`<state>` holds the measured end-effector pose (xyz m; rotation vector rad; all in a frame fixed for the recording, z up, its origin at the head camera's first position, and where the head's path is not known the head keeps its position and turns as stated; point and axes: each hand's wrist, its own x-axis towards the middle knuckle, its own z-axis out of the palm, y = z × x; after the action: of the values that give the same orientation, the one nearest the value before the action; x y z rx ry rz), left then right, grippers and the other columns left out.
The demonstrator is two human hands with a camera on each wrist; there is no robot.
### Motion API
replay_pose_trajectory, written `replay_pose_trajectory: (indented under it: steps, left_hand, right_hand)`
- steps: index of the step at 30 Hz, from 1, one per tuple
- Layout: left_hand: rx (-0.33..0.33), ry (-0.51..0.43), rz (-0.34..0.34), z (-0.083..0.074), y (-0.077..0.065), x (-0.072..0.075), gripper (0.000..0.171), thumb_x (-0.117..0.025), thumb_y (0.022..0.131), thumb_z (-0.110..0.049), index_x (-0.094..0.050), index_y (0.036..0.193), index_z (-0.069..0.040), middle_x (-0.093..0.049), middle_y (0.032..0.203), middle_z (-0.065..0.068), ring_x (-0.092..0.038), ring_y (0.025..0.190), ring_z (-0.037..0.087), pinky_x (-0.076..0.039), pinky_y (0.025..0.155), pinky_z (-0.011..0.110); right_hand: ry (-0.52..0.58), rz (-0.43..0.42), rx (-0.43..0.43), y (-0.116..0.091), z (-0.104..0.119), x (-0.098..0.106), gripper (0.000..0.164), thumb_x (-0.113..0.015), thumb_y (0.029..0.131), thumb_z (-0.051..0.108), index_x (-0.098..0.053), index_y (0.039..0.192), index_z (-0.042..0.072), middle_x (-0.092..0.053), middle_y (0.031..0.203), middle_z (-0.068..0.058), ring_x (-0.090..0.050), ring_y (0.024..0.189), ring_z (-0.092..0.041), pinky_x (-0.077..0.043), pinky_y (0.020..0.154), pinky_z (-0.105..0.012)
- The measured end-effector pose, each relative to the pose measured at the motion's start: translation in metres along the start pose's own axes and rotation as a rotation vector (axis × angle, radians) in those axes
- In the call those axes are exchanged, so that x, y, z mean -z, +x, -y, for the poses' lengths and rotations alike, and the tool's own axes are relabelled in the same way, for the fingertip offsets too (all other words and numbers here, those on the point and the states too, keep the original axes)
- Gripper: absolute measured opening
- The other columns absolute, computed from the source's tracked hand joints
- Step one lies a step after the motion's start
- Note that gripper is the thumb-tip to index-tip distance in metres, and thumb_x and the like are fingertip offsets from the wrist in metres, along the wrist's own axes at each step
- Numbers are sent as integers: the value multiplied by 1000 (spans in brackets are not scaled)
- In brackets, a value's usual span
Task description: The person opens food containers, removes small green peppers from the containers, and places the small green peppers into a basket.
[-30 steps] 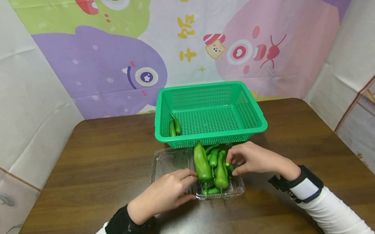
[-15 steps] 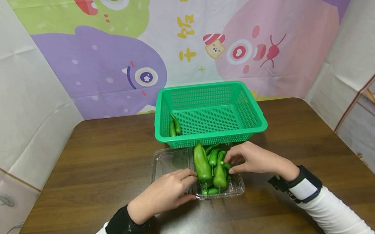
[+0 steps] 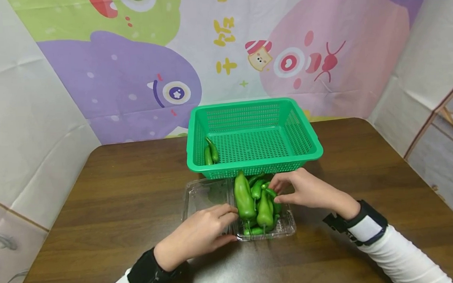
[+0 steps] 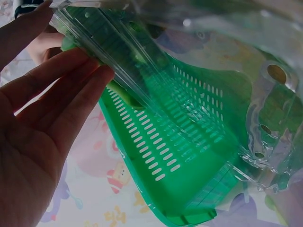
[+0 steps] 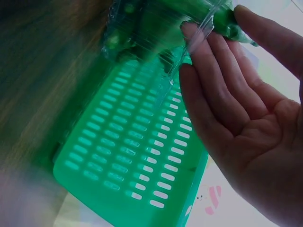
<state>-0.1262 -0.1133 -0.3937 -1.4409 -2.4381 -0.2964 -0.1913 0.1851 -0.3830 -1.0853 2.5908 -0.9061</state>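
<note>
A clear plastic clamshell box (image 3: 287,229) lies open on the table, its right half filled with green peppers. The largest pepper (image 3: 245,202) lies along the hinge side, and a slimmer pepper (image 3: 265,213) sits beside it. My right hand (image 3: 302,189) pinches a small green pepper (image 3: 269,191) between thumb and fingers at the right of the pile; in the right wrist view this pepper (image 5: 227,21) shows partly, by the box's rim. My left hand (image 3: 198,231) touches the box's hinge side with extended fingers (image 4: 87,90), its thumb near the front corner.
Right behind the box stands a green slotted basket (image 3: 255,164), with two small peppers (image 3: 211,152) in its left corner. The box's transparent lid half (image 3: 206,195) lies flat to the left. A cartoon-printed cloth (image 3: 224,86) hangs behind the wooden table (image 3: 119,197).
My right hand has drawn the small pepper up and slightly to the left, away from the box's right side. The slimmer pepper shifted a little left. My left hand stays put.
</note>
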Motion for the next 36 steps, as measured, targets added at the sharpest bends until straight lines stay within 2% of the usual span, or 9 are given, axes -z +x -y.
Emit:
replay_pose_trajectory:
  steps: [8, 13, 19, 26, 32, 36]
  left_hand:
    - [3, 2, -1, -1, 0, 1, 37, -75, 80, -36, -65, 103, -8, -63, 106, 1, -63, 95, 10, -55, 81, 21]
    - [11, 2, 4, -1, -1, 1, 37, -75, 80, -36, -65, 103, -9, -63, 107, 0, -63, 95, 10, -55, 81, 21]
    - [19, -3, 11, -2, -1, 1, 37, -74, 80, -37, -65, 104, -9, -62, 107, 0, -62, 95, 10, -55, 80, 22]
    - [15, 11, 12, -2, -1, 1, 37, -74, 80, -37, -65, 103, -9, -63, 107, 0, -63, 95, 10, -55, 81, 22]
    - [17, 13, 12, -2, -1, 2, 37, -74, 80, -37, -65, 103, -9, -63, 106, 0, -63, 95, 10, -55, 80, 22]
    - [17, 12, 10, -2, 0, 2, 36, -74, 81, -37, -65, 103, -9, -63, 106, 0, -63, 94, 10, -55, 80, 22]
  right_hand:
    - [30, -16, 13, 0, 5, 1, 23, -68, 88, 21, -63, 110, 17, -68, 100, 4, -66, 91, -7, -57, 78, -30]
    - [46, -55, -4, 0, 8, 0, 24, -64, 91, 23, -61, 115, 17, -67, 103, 4, -64, 92, -7, -56, 79, -28]
    - [89, -163, -30, 0, 10, -2, 26, -63, 92, 24, -62, 117, 19, -66, 108, 4, -62, 94, -7, -55, 79, -27]
    - [145, -310, -72, 0, 11, -1, 29, -64, 91, 24, -63, 118, 16, -67, 111, -1, -63, 98, -13, -57, 79, -29]
    - [227, -384, -116, 4, 15, 6, 30, -65, 90, 25, -63, 119, 16, -67, 110, -1, -64, 99, -12, -57, 82, -29]
    - [220, -423, -120, 10, 18, 11, 30, -64, 91, 26, -63, 119, 16, -67, 111, 0, -63, 100, -11, -55, 86, -30]
